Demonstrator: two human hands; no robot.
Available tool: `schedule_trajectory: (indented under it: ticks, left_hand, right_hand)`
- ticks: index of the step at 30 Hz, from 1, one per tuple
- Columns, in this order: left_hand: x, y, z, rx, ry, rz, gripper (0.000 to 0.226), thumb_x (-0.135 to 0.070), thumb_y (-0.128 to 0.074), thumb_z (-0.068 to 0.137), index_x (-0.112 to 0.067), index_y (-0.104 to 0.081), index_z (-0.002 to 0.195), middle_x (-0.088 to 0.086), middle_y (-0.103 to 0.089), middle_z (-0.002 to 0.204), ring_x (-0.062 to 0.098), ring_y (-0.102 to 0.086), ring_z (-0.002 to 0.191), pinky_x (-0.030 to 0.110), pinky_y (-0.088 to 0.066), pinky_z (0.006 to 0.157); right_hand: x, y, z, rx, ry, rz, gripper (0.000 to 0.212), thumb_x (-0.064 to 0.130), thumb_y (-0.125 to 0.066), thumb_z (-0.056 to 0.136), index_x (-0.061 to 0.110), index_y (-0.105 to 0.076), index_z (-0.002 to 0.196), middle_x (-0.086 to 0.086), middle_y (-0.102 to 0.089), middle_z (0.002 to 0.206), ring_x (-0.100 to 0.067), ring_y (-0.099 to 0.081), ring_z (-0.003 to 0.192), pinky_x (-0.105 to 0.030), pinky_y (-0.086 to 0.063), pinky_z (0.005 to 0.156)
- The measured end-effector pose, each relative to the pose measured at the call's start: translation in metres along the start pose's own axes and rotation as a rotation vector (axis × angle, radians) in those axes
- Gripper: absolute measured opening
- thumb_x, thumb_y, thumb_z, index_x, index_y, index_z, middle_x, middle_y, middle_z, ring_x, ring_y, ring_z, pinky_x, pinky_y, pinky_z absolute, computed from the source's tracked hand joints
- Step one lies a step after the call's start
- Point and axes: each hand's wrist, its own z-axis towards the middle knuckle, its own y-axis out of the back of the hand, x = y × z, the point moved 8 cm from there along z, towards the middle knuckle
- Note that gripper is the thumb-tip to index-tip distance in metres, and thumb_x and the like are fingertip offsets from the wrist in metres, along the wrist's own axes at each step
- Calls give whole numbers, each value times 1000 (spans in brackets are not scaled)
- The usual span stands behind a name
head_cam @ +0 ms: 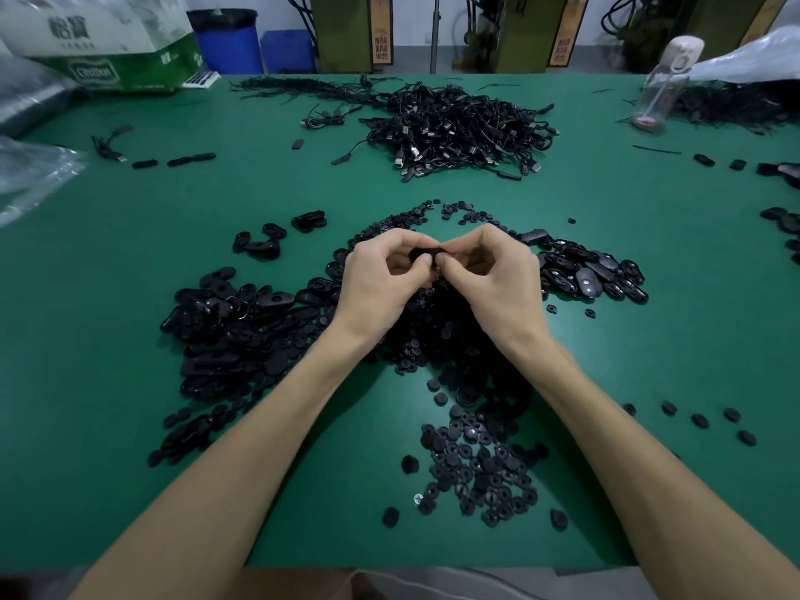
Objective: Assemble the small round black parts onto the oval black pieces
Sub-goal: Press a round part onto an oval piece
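Right now I am looking down through the head camera at a green worktop [130, 262], and both hands are meeting above the middle of it. The left hand [381, 275] and the right hand [489, 275] are curling in toward each other, knuckles up. Between them they are pinching one oval black piece [426, 254] — only a dark sliver of it is showing between the thumbs and forefingers. The left fingers [402, 242] are bending round its left end, and the right fingers [485, 240] are closing narrowly on its right end. Whether a small round part is sitting on it I cannot tell; the fingers are hiding that spot.

Under the wrists and toward me, a heap of small round black parts [476, 461] is spreading across the worktop, with a few stray round parts [699, 420] lying apart to the right. A thick left heap of oval pieces [233, 335] is lying beside the left forearm. A right cluster of oval pieces [593, 275] is lying just beyond the right hand, some of them showing a pale dot in the middle. A small group of ovals [259, 244] is sitting apart, up and left of the hands.

Farther back, a tangle of black cables [459, 127] with metal plugs is lying at centre. A clear bottle [666, 80] with a pale cap is standing at the far right, and a green-and-white package [117, 45] is resting at the far left corner. A blue bin [227, 41] is standing behind the worktop.
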Motion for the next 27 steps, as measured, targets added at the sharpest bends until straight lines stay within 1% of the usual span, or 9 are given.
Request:
schedule_trajectory:
  ticks: [3,7,12,14,16,18,21,24,27]
  left_hand:
    - [0,3,1,20,23,-104,17,4,-71,92,4,-74,109,16,-78,88,24,-77,76,30,-62,75]
    - [2,2,2,22,28,-143,16,4,-72,92,5,-74,108,21,-77,87,29,-77,76,34,-63,76]
    - [2,3,1,13,0,-44,14,-7,-74,94,-6,-77,108,6,-79,89,18,-78,83,32,-62,80]
    - [0,9,4,-12,-22,87,15,-10,-67,99,-11,-76,112,1,-78,97,12,-76,90,32,-61,87]
    - [1,19,7,-63,-15,328,27,-1,-57,102,-13,-71,122,3,-72,116,13,-70,106,33,-56,101]
    - [11,35,9,-102,72,674,43,13,-51,95,-7,-62,132,13,-60,132,23,-59,122,37,-46,111]
    - [31,64,10,-70,294,1140,36,2,-55,94,9,-52,129,30,-49,133,43,-47,124,52,-40,104]
    - [43,79,13,-12,427,1269,41,-19,-54,104,12,-49,131,34,-50,134,48,-47,126,55,-35,105]
    - [46,78,15,-21,400,1273,34,-21,-56,106,7,-52,124,30,-58,126,45,-54,119,52,-30,106]
  right_hand:
    - [2,4,1,-8,9,20,5,8,-75,91,9,-73,95,1,-74,85,-16,-69,79,-25,-55,74]
    - [3,2,1,-5,15,20,5,6,-74,91,8,-73,96,-1,-74,86,-17,-68,80,-26,-55,75]
    - [3,4,2,-12,29,-35,5,10,-75,92,13,-72,96,7,-72,85,-4,-65,77,-14,-48,72]
    - [1,8,5,-40,26,-72,8,11,-73,94,11,-71,101,6,-71,89,-4,-64,79,-15,-49,74]
    - [-5,22,11,-124,-7,-107,11,9,-68,96,11,-69,107,3,-70,94,-5,-63,80,-16,-51,75]
    - [-13,42,17,-239,-47,-162,13,8,-63,98,11,-67,111,0,-68,99,-3,-60,82,-9,-47,74]
    - [-28,71,22,-383,-125,-243,15,10,-59,100,11,-67,112,-4,-65,108,-12,-62,91,-12,-47,83]
    - [-44,85,23,-437,-225,-311,19,12,-57,100,13,-66,117,-4,-53,117,-24,-57,113,-32,-43,104]
    - [-46,81,22,-396,-261,-386,24,18,-58,101,15,-64,124,-6,-50,125,-25,-45,125,-35,-36,110]
